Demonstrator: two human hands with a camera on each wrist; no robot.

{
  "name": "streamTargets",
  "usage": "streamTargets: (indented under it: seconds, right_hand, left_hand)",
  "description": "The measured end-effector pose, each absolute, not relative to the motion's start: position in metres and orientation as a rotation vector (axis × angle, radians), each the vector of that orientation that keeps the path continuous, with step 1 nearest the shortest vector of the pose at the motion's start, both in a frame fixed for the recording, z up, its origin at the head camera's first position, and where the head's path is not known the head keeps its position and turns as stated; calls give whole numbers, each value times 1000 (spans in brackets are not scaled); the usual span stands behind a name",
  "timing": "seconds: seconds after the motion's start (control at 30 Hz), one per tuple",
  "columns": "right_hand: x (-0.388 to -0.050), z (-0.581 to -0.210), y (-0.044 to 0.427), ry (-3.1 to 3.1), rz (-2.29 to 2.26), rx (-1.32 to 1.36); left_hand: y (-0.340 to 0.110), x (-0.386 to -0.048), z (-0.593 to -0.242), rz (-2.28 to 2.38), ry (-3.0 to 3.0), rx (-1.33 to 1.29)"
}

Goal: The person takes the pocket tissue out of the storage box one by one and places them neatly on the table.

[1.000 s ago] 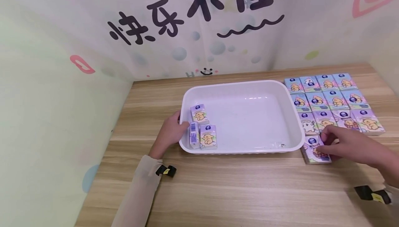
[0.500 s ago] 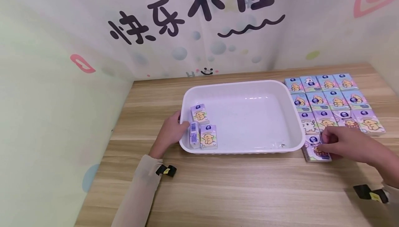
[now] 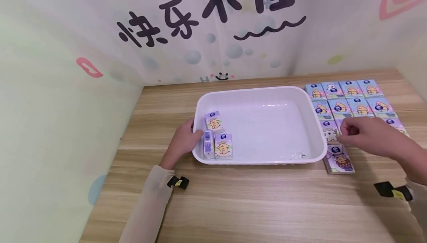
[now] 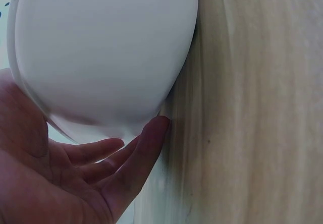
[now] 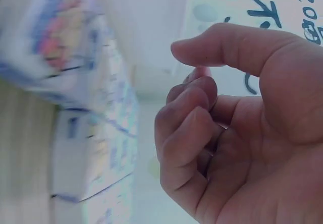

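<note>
My left hand (image 3: 184,139) grips the left end of a white plastic tray (image 3: 260,161), thumb over the rim. In the left wrist view its fingers curl beneath the tray's outer wall (image 4: 106,47). Inside the tray, at the left, are three purple tissue packs: two lie flat and one stands on its side. My right hand (image 3: 373,137) hovers over the stacked tissue packs to the right, partly covering the purple row. It holds nothing; the right wrist view shows loosely curled fingers (image 5: 181,128) and the thumb apart. Just below it lies a purple tissue pack (image 3: 339,159).
Rows of blue tissue packs (image 3: 361,107) stand behind the purple ones, close against the tray's right side. The wood-grain table (image 3: 253,206) meets a printed curtain (image 3: 186,65) at the back and a pale wall (image 3: 43,131) at the left.
My right hand has let go of the front purple tissue pack and risen up and away from it. That pack has shifted slightly back against its row. The left hand and tray stay put.
</note>
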State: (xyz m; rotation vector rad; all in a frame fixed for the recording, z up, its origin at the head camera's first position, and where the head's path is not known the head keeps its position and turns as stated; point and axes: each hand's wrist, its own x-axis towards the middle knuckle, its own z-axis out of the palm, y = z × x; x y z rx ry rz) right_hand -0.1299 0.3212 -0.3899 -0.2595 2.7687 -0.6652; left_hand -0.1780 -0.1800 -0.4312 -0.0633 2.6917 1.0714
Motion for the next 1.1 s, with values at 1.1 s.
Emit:
streamTargets:
  seconds: [1.1]
  right_hand:
    - [-212,-338,167,2637,-643,-707]
  left_hand:
    - [-179,-177,-430,1072,2689,-80]
